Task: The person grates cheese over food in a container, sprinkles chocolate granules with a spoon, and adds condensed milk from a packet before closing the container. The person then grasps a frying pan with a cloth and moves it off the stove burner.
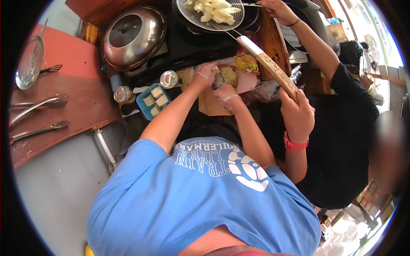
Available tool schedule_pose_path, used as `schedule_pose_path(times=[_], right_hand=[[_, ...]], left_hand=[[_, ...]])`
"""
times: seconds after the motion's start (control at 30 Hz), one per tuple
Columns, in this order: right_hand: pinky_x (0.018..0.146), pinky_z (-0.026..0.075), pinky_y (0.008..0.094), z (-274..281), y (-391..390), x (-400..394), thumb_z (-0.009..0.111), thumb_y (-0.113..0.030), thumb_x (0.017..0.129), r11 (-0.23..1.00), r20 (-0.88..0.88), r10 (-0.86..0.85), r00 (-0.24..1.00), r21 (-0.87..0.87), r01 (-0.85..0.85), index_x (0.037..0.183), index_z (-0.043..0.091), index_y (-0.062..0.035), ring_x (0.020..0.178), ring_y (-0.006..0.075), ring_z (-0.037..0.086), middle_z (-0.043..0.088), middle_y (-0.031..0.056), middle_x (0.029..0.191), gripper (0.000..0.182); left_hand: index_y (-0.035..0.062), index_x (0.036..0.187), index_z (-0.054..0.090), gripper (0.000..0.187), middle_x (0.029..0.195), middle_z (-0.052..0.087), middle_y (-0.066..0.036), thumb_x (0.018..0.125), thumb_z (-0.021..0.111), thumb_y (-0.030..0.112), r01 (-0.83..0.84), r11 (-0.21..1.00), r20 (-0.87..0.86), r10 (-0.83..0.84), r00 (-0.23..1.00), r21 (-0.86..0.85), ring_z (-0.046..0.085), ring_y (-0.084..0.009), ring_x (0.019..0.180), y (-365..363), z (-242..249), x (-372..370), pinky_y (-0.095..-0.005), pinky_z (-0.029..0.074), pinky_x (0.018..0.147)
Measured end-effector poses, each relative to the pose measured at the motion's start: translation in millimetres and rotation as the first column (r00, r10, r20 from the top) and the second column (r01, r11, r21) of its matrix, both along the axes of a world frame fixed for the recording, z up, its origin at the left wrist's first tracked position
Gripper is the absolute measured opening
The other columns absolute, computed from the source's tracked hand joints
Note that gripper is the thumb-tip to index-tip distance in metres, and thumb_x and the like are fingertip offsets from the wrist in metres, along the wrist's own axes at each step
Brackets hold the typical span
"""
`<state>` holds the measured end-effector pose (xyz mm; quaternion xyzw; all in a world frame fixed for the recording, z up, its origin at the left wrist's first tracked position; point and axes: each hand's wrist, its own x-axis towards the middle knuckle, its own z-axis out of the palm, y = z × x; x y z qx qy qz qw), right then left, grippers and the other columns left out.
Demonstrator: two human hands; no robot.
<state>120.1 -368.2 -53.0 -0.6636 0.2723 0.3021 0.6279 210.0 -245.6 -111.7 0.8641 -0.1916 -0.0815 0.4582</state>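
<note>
Both my hands wear clear plastic gloves. My right hand (227, 96) is closed on the near end of a small metal grater (218, 80). Against the grater's far left side, my left hand (206, 72) is curled, and whatever its fingers hold is hidden. Pale shreds that look like grated cheese (229, 75) lie in a heap just right of the grater. Under my hands is a tan board or paper sheet (211, 106). A blue container (147, 112) with several pale cheese-like blocks (156, 92) stands left of my left forearm.
At right, a co-worker's hand (297, 113) grips a wooden-handled strainer (232, 28) holding pale pieces over the stove. A lidded pan (134, 37) sits back left. Near the blue container are jars (169, 79). Tongs (40, 131) lie on the left counter; a yellow packet (247, 63) lies beyond the shreds.
</note>
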Motion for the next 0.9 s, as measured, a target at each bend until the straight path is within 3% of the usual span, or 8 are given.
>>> schedule_pose_path(times=[0.17,0.27,0.33,0.4,0.57,0.67,0.8,0.9], right_hand=[[0.036,0.03,0.03,3,1,-3,0.063,-0.004,0.079,0.997,-0.092,-0.028,0.995,0.065,0.034,0.073,0.057,-0.0042,0.038,0.0132,0.044,0.047,0.0013,0.053,0.008],[0.036,0.029,0.0293,-6,-1,3,0.063,-0.005,0.08,1.0,-0.03,-0.027,0.999,0.012,0.027,0.075,0.058,-0.0042,0.038,0.0121,0.042,0.047,0.001,0.053,0.007],[0.036,0.028,0.0291,11,-1,9,0.063,-0.006,0.08,0.997,-0.056,-0.013,0.998,0.079,0.017,0.075,0.058,-0.0042,0.038,0.012,0.042,0.048,0.0011,0.053,0.007],[0.036,0.028,0.0288,15,5,8,0.063,-0.007,0.081,0.988,-0.084,0.001,0.996,0.155,0.012,0.076,0.058,-0.0042,0.038,0.0118,0.042,0.048,0.0012,0.053,0.007],[0.037,0.028,0.028,38,17,10,0.064,-0.008,0.08,0.998,-0.033,-0.044,0.998,0.032,0.045,0.076,0.059,-0.0036,0.04,0.0109,0.044,0.048,0.0013,0.054,0.008],[0.038,0.028,0.0285,32,20,11,0.064,-0.007,0.079,0.999,0.015,-0.044,0.999,0.012,0.044,0.075,0.059,-0.0022,0.042,0.0101,0.043,0.047,0.0014,0.054,0.008],[0.038,0.03,0.0301,36,27,9,0.064,-0.005,0.078,0.996,0.025,-0.079,0.997,0.046,0.078,0.073,0.059,0.0003,0.042,0.0103,0.043,0.047,0.0022,0.055,0.009],[0.037,0.03,0.0324,28,30,7,0.063,-0.004,0.078,0.997,0.029,0.019,0.999,-0.078,-0.017,0.068,0.058,0.0019,0.043,0.0112,0.043,0.046,0.0028,0.054,0.013]], left_hand=[[0.0073,0.123,0.066,0.04,0.117,0.068,-0.021,0.084,0.069,0.019,-0.078,0.995,0.068,0.075,0.995,0.056,0.064,-0.0376,0.11,12,-8,2,-0.0418,0.049,0.096],[0.0059,0.125,0.064,0.042,0.12,0.067,-0.021,0.085,0.068,0.018,-0.098,0.995,-0.117,0.095,0.989,-0.025,0.063,-0.0378,0.111,20,31,-24,-0.0415,0.049,0.097],[0.0069,0.129,0.062,0.044,0.125,0.064,-0.021,0.088,0.066,0.021,0.104,0.994,-0.032,-0.105,0.994,-0.033,0.061,-0.0375,0.116,26,38,-45,-0.0422,0.046,0.102],[0.0071,0.13,0.061,0.045,0.127,0.063,-0.022,0.087,0.067,0.017,0.102,0.99,-0.103,-0.112,0.988,-0.096,0.061,-0.0379,0.116,32,32,-47,-0.0416,0.047,0.101],[0.0074,0.133,0.06,0.047,0.126,0.064,-0.021,0.086,0.064,0.007,0.111,0.973,0.029,-0.107,0.994,-0.204,0.061,-0.0355,0.116,33,28,-42,-0.0378,0.047,0.099],[0.0099,0.135,0.059,0.049,0.126,0.065,-0.019,0.086,0.065,0.007,0.143,0.98,0.051,-0.137,0.989,-0.136,0.062,-0.0355,0.115,35,38,-36,-0.0384,0.047,0.099],[0.0107,0.134,0.06,0.049,0.125,0.065,-0.019,0.085,0.065,0.007,0.085,0.982,-0.023,-0.09,0.996,-0.168,0.062,-0.0358,0.114,37,44,-39,-0.0383,0.047,0.099],[0.0114,0.135,0.06,0.049,0.125,0.066,-0.019,0.086,0.066,0.007,0.043,0.99,-0.106,-0.057,0.993,-0.131,0.063,-0.0352,0.113,40,35,-39,-0.0371,0.048,0.098]])
